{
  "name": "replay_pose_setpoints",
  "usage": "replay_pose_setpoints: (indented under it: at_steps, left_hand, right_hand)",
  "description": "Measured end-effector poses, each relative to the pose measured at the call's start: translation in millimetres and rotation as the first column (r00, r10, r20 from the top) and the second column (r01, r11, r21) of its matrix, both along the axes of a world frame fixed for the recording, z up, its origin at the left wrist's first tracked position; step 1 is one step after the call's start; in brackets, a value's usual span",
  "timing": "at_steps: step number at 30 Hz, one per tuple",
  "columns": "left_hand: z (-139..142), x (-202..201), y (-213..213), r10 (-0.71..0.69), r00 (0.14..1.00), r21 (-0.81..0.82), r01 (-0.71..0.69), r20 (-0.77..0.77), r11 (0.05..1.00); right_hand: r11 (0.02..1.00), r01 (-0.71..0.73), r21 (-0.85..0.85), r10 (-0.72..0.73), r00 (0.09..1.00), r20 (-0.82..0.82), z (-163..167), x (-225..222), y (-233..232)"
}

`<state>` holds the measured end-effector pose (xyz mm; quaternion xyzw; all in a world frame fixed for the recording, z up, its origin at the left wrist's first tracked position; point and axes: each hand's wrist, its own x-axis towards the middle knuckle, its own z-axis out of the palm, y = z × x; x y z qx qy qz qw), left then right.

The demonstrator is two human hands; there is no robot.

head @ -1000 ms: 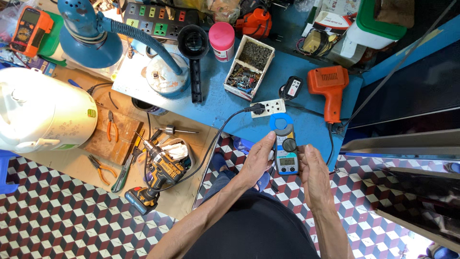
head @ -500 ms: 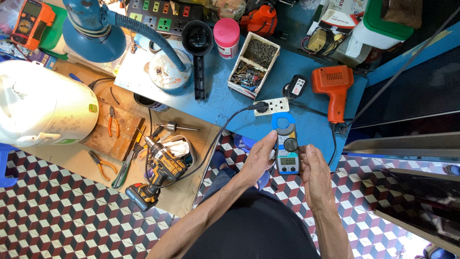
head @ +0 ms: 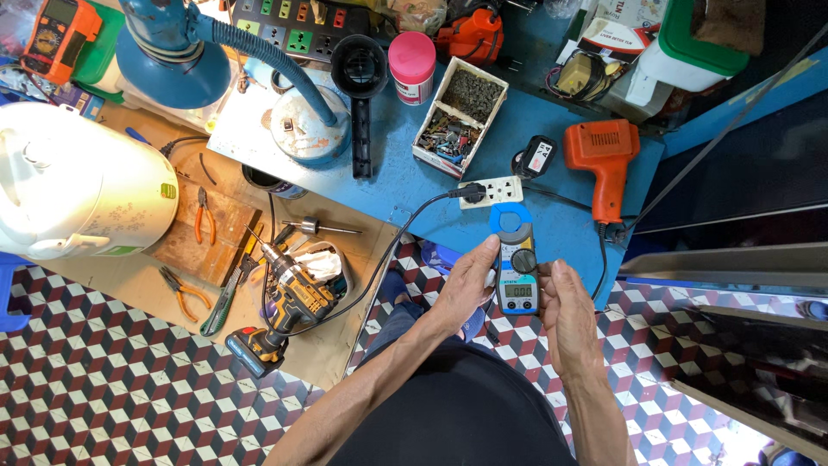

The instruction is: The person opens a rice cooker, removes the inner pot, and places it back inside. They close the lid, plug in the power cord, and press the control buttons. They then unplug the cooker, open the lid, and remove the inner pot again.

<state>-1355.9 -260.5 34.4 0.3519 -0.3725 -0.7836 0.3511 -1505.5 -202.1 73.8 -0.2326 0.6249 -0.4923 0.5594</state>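
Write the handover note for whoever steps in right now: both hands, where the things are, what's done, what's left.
Left hand: grips the left side of the blue clamp meter, thumb near its jaw.
Right hand: open, beside the meter's right edge; contact cannot be told.
Things: meter held over the edge of the blue bench, its display lit, jaw closed with nothing seen inside it. White socket strip lies just above, a black plug in it.
Done: meter in hand and switched on.
Left: no cable clamped yet.
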Motion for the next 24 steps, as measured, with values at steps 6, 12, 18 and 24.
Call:
replay_pose_setpoints:
  at_steps: [6,12,18,24]
  left_hand:
    - [4,4,1,0.0,0.999,0.059,-0.002,0.043,0.998]
    - [7,4,-1,0.003,0.998,0.037,-0.006,0.065,0.999]
    - [1,4,-1,-0.022,0.999,0.054,0.019,0.049,0.998]
    - [-3,-2,-12,-0.175,0.979,0.119,0.162,0.104,0.98]
  right_hand:
    - [1.0,0.0,-0.008,0.0,1.0,0.031,-4,1,1]
    - [1.0,-0.003,-0.002,0.003,1.0,0.004,-5,2,1]
    - [1.0,0.01,0.016,-0.012,0.987,0.158,-2,1,-1]
    - [0.996,-0.037,0.078,0.013,0.957,0.291,0,-3,-6]
